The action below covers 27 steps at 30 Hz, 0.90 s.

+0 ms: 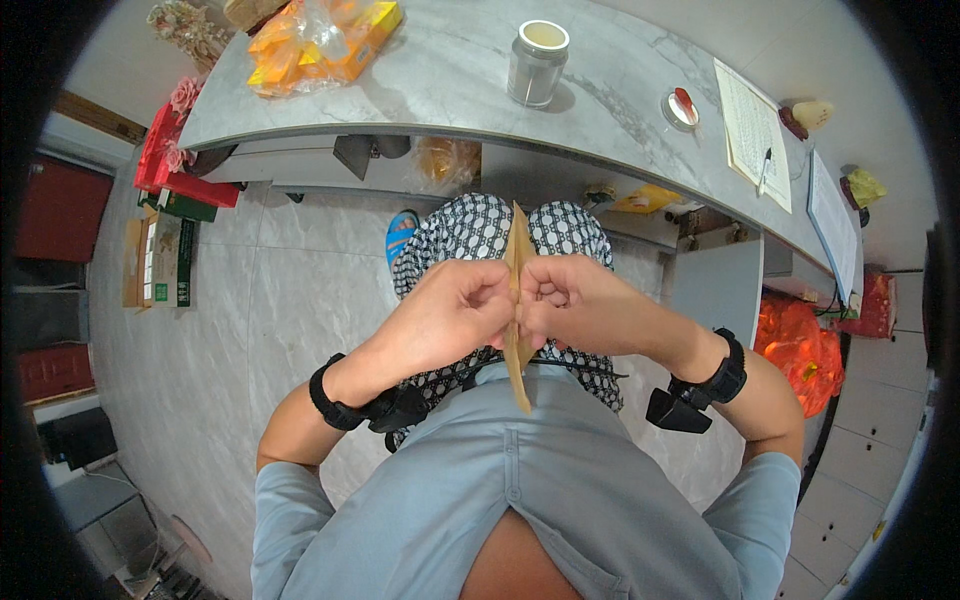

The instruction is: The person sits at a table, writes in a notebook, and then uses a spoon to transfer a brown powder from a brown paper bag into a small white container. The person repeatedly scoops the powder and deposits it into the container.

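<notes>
Between my two hands, above my lap, is a long tan leaf-like piece (519, 375), seen nearly edge-on; whether it is a dried leaf or stiff paper I cannot tell. My left hand (469, 304) pinches its left side near the middle, fingers curled in. Opposite it, my right hand (566, 300) grips the right side with bent fingers, and the knuckles almost meet. One pointed end reaches up between my patterned trouser knees (480, 217); the other hangs down over my grey-blue shirt (480, 450). The fingertips are partly hidden.
A marble-patterned desk (450, 82) curves ahead, bearing a glass jar (536, 71), a small round lid (681, 112), a pen (765, 169) on paper (750, 127) and orange packets in a clear bag (322, 49). A carton (161, 259) stands on the floor left; a red bag (799, 352) lies right.
</notes>
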Available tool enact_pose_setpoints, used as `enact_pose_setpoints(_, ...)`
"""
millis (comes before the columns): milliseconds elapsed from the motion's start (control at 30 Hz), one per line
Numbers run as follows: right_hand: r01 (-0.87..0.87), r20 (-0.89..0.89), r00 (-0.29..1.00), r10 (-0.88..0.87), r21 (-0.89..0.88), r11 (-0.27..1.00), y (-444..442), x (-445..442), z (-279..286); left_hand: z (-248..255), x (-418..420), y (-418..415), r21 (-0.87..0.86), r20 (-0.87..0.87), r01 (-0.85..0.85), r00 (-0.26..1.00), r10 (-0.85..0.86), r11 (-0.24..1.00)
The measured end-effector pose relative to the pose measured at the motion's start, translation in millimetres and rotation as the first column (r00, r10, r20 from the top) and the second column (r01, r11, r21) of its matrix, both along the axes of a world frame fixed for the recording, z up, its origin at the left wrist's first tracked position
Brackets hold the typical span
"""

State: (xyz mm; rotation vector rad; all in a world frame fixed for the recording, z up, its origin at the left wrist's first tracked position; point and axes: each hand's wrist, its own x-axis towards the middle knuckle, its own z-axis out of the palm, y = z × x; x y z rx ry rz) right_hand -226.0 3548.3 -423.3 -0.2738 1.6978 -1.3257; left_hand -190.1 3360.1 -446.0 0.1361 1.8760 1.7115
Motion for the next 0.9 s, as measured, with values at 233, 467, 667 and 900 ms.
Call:
enact_pose_setpoints(233,-0.175,0.027,0.984,0.178,-0.065,0.982,8.2,-3.1,-2.8,-4.5,-3.9,5.3,0.101,0.039,-0.038,0.999,0.034,0.994)
enact_pose_setpoints(467,-0.22,0.144,0.962,0.233,-0.104,0.97,9.0,-5.5,-13.4,-8.2,-0.5,4.9,-0.021,-0.088,-0.072,0.994,0.07,0.997)
enact_pose_setpoints(667,-0.133,-0.025,0.991,0.134,0.049,0.99,1.0,4.2,-2.6,-11.4,1.2,6.1,-0.058,-0.176,-0.106,0.98,0.094,0.993)
enact_pose_setpoints(900,0.018,-0.444,0.888,0.119,0.292,0.956,13.8,6.7,-11.2,-11.2,5.5,5.6,-0.088,-0.252,-0.118,0.963,0.092,0.989)
